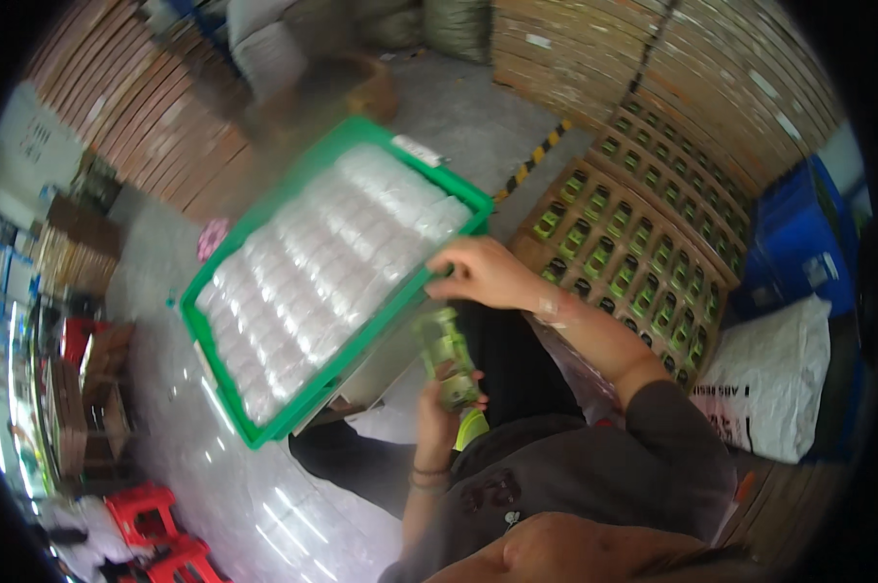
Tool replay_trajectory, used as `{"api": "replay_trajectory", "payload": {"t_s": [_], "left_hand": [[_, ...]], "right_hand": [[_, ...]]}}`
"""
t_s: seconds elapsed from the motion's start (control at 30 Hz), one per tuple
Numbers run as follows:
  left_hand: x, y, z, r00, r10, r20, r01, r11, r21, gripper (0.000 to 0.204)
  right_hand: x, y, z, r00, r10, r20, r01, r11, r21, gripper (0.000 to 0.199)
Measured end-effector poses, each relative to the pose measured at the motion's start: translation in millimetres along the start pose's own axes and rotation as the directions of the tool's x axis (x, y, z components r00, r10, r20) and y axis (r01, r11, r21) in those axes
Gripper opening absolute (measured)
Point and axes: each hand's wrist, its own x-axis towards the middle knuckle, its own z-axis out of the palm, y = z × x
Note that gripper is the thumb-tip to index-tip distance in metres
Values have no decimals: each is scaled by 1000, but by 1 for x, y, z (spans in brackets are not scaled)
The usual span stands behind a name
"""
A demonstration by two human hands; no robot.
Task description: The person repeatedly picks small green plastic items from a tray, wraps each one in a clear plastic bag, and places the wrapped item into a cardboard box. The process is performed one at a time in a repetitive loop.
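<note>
My left hand [441, 413] is closed round the lower end of a lime-green moulded part [444, 355], long and narrow, with a see-through look and blurred detail. Just below that hand, a bright yellow-green piece [471, 428] shows against my clothes. My right hand [483, 272] hovers beside the near right edge of a green plastic crate [361, 360], its fingers curled together; whatever they hold, if anything, is too small to make out. Rows of clear, shiny plastic-wrapped pieces [313, 262] fill the crate, which sits in front of my knees.
At right, stacked cardboard trays [575, 253] hold many green-and-black parts in rows. Behind them stand a blue bin [798, 238] and a white sack [774, 379]. Flattened cardboard stacks [128, 117] line the back. Red stools [148, 515] stand at lower left.
</note>
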Motion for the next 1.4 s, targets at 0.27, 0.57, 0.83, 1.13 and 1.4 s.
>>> {"api": "replay_trajectory", "payload": {"t_s": [0.27,0.57,0.83,1.13,1.4], "left_hand": [[-11,-6,-16,956,210,-207,-122,920,371,56],[-10,-20,-31,972,148,-182,-118,979,165,55],[-1,-5,-23,946,288,-150,-207,890,407,27],[0,1,-2,963,220,-154,-210,975,78,51],[-4,1,3,959,226,-172,-195,964,179,56]], "right_hand": [[72,22,11,988,153,-5,-105,657,-747,5],[77,12,-14,984,32,-173,-150,667,-730,11],[20,-47,-52,832,-216,-511,137,973,-188,12],[-41,-44,41,883,-407,-232,327,890,-317,16],[-40,-27,52,904,-426,-39,409,888,-210,13]]}}
